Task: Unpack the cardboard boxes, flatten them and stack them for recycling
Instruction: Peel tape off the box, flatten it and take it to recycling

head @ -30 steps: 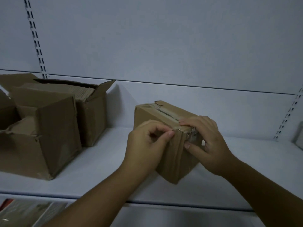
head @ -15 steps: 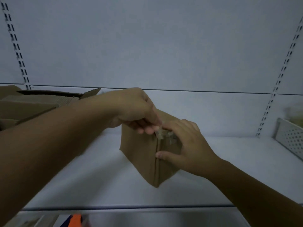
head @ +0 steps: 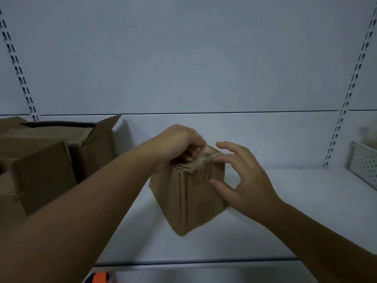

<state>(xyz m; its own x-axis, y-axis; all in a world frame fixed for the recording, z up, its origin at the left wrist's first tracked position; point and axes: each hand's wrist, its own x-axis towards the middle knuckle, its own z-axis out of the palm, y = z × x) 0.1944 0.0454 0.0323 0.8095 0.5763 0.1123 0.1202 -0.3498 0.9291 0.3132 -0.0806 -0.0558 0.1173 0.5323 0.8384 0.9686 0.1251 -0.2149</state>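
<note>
A small taped cardboard box point(head: 179, 203) stands on the white shelf point(head: 285, 211), one corner turned toward me. My left hand point(head: 179, 144) reaches over its top and pinches a strip of clear tape point(head: 206, 155), lifted off the top edge. My right hand point(head: 244, 180) rests against the box's right face, thumb pressing the side and fingers spread loosely above the top. The box's top flaps are mostly hidden under my hands.
Two opened cardboard boxes point(head: 47, 164) stand at the left of the shelf, flaps raised. A white perforated metal divider point(head: 365, 166) sits at the far right. Slotted uprights run up the back wall. Something orange point(head: 100, 277) shows below the shelf edge.
My left hand has pulled the tape strip further up off the box top. My right hand's fingers have opened and lifted from the top edge. The view has shifted slightly.
</note>
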